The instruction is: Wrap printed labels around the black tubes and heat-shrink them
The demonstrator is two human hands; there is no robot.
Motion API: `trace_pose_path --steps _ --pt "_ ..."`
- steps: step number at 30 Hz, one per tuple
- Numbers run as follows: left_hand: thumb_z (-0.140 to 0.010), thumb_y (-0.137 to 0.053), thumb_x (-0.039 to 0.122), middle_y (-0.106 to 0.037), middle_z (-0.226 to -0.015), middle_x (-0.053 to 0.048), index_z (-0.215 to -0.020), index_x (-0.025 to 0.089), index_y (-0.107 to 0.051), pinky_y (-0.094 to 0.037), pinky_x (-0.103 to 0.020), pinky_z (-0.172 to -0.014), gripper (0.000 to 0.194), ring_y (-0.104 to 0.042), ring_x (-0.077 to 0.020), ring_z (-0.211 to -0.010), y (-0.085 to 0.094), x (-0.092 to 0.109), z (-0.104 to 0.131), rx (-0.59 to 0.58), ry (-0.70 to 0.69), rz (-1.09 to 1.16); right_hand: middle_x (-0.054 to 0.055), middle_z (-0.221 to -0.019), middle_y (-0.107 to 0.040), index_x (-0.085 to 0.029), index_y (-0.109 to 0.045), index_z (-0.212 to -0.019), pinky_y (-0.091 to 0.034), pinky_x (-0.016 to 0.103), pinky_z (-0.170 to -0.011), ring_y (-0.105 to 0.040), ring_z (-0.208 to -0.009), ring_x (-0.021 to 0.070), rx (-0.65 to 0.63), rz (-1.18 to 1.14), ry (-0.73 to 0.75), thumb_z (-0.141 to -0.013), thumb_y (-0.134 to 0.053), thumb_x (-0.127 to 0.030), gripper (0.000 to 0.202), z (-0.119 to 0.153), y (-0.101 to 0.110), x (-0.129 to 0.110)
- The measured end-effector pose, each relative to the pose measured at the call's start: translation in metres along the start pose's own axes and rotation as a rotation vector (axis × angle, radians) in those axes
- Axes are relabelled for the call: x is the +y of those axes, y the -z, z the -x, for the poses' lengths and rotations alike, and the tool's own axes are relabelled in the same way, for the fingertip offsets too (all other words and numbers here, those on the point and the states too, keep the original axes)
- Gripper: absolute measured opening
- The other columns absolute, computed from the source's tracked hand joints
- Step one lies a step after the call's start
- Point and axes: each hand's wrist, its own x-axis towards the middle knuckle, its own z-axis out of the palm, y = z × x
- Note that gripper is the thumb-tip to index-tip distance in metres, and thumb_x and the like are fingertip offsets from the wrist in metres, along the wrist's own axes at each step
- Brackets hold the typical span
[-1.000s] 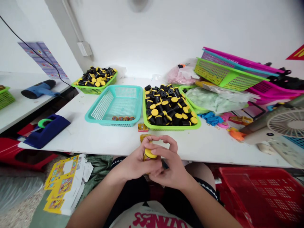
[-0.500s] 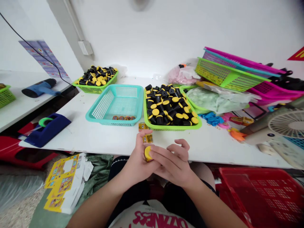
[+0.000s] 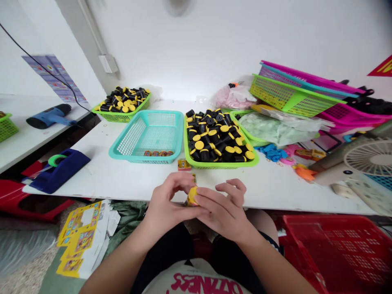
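Above the table's front edge, both my hands meet on one small canister with a yellow lid [image 3: 192, 195]. My left hand [image 3: 168, 206] curls round its left side with thumb and fingers. My right hand [image 3: 225, 210] presses its fingertips on the canister from the right, its outer fingers raised. Most of the canister's side is hidden by the fingers. Just beyond stands a small stack of printed yellow labels [image 3: 184, 165]; a second one is mostly hidden behind my left fingers. A green basket [image 3: 225, 165] full of black, yellow-lidded canisters [image 3: 212, 132] is behind them.
A turquoise basket [image 3: 114, 153] holds several patterned round pieces [image 3: 158, 153]. Further left are another full green basket [image 3: 121, 117], a tape dispenser [image 3: 63, 171] and a blue heat gun [image 3: 50, 116]. Stacked baskets [image 3: 294, 94] and a fan [image 3: 367, 159] stand right; a red crate [image 3: 343, 245] sits below.
My left hand has shifted left and its fingers now arch over the canister, covering more of the nearer label stack. The canister has tilted slightly. The right hand stays nearly in place.
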Motion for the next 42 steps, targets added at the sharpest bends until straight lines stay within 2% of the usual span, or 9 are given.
trace_pose_path --steps 9,12,16,20,25,29,34,38,42 --pt "-0.073 -0.079 0.029 -0.072 -0.104 -0.005 -0.104 0.019 -0.064 -0.055 -0.03 -0.09 0.035 -0.069 -0.0171 -0.094 0.021 0.002 -0.008 -0.108 0.11 -0.042 0.0 -0.108 -0.073 -0.033 -0.055 -0.121 -0.038 0.042 -0.098 -0.057 -0.11 0.0224 0.021 -0.235 -0.022 -0.083 -0.071 -0.038 0.041 -0.018 -0.022 0.013" --pt "-0.078 -0.074 0.036 -0.071 -0.106 -0.007 -0.097 0.018 -0.067 -0.055 -0.032 -0.088 0.027 -0.068 -0.0186 -0.093 0.05 0.009 -0.027 0.038 0.061 -0.295 0.011 -0.124 -0.064 -0.024 -0.056 -0.124 -0.039 0.046 -0.102 -0.052 -0.121 0.0276 -0.019 -0.237 -0.203 -0.084 -0.063 -0.056 0.052 -0.036 -0.028 0.033" --pt "-0.075 -0.073 0.041 -0.071 -0.107 -0.007 -0.087 0.017 -0.069 -0.053 -0.031 -0.083 0.027 -0.068 -0.0201 -0.088 0.104 0.012 -0.073 0.259 0.104 -0.765 0.016 -0.105 -0.068 -0.016 -0.06 -0.119 -0.048 0.044 -0.089 -0.063 -0.102 0.0293 -0.269 -0.073 -0.657 -0.098 -0.038 -0.046 0.043 -0.063 -0.04 0.065" --pt "-0.079 -0.065 0.042 -0.073 -0.085 -0.006 -0.089 0.018 -0.073 -0.049 -0.031 -0.076 0.027 -0.066 -0.0223 -0.081 0.152 -0.005 -0.117 0.13 0.371 -1.136 0.015 -0.09 -0.072 -0.015 -0.062 -0.114 -0.051 0.039 -0.07 -0.068 -0.082 0.031 -0.541 0.026 -0.811 -0.088 -0.055 -0.041 0.038 -0.072 -0.05 0.081" --pt "-0.073 -0.068 0.033 -0.074 -0.084 -0.008 -0.087 0.018 -0.076 -0.046 -0.029 -0.07 0.022 -0.065 -0.0227 -0.077 0.178 -0.039 -0.141 -0.064 0.549 -1.293 0.015 -0.105 -0.066 -0.016 -0.065 -0.109 -0.052 0.044 -0.085 -0.064 -0.099 0.0306 -0.129 -0.062 -0.666 -0.08 -0.064 -0.033 0.034 -0.057 -0.048 0.083" --pt "-0.063 -0.078 0.034 -0.074 -0.086 -0.01 -0.085 0.018 -0.077 -0.047 -0.031 -0.076 0.028 -0.067 -0.0274 -0.085 0.184 -0.054 -0.152 -0.126 0.607 -1.311 0.013 -0.101 -0.062 -0.017 -0.064 -0.114 -0.054 0.043 -0.079 -0.062 -0.088 0.0249 0.009 -0.117 -0.608 -0.083 -0.063 -0.036 0.036 -0.048 -0.035 0.071" --pt "-0.078 -0.067 0.038 -0.068 -0.117 -0.016 -0.122 0.015 -0.065 -0.047 -0.038 -0.091 0.049 -0.061 -0.0325 -0.109 0.176 -0.04 -0.149 -0.089 0.547 -1.326 0.007 -0.106 -0.063 -0.024 -0.055 -0.125 -0.054 0.039 -0.082 -0.06 -0.087 0.0198 0.101 -0.41 -0.623 -0.086 -0.064 -0.03 0.041 -0.035 -0.009 0.049" --pt "-0.099 -0.031 0.028 -0.064 -0.125 -0.015 -0.122 0.014 -0.061 -0.041 -0.037 -0.103 0.041 -0.058 -0.0238 -0.117 0.122 -0.029 -0.109 0.25 -0.029 -1.205 0.007 -0.111 -0.063 -0.027 -0.059 -0.115 -0.052 0.039 -0.088 -0.062 -0.098 0.0209 0.212 -0.598 -0.648 -0.083 -0.07 -0.025 0.034 -0.023 0.007 0.041" --pt "-0.098 -0.041 0.026 -0.066 -0.124 -0.014 -0.125 0.014 -0.06 -0.049 -0.036 -0.099 0.035 -0.064 -0.0219 -0.112 0.042 -0.06 -0.046 -0.243 -0.299 -1.074 0.006 -0.107 -0.064 -0.028 -0.058 -0.112 -0.052 0.04 -0.093 -0.064 -0.102 0.0213 0.268 -0.687 -0.666 -0.082 -0.071 -0.023 0.033 -0.02 0.014 0.037"
